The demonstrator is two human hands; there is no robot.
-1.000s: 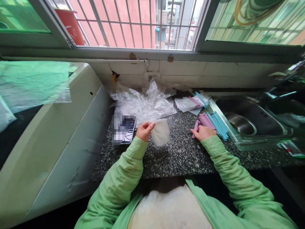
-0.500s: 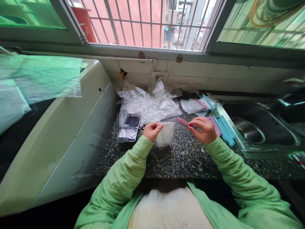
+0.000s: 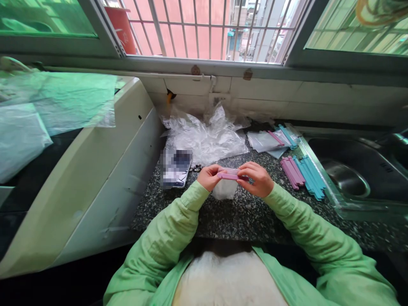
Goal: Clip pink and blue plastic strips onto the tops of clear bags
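Speckled granite tabletop runs below a barred window. Near its front edge, the left hand pinches a small clear bag taut while the right hand grips a pink clip along the bag's mouth; spare clips lie within reach toward the right edge.

Bare speckled granite counter before the hands; crumpled clear plastic sheeting behind, pink and blue plastic strips rightward.
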